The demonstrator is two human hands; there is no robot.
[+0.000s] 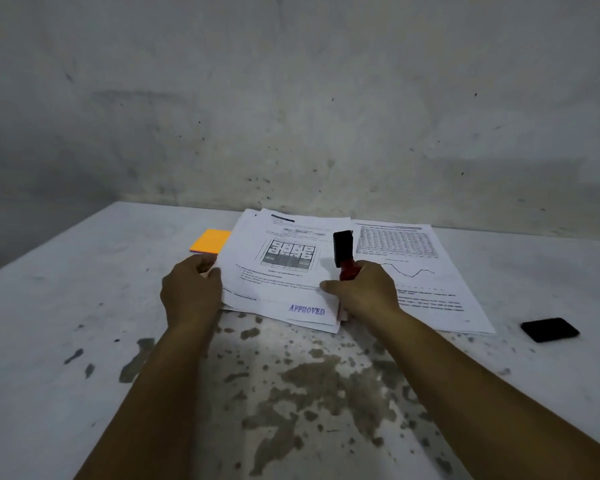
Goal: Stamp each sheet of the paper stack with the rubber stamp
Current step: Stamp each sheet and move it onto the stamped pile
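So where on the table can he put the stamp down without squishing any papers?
Bare table lies left of the left hand, below the orange pad. More lies between the right sheet and the black pad. The middle is crowded.
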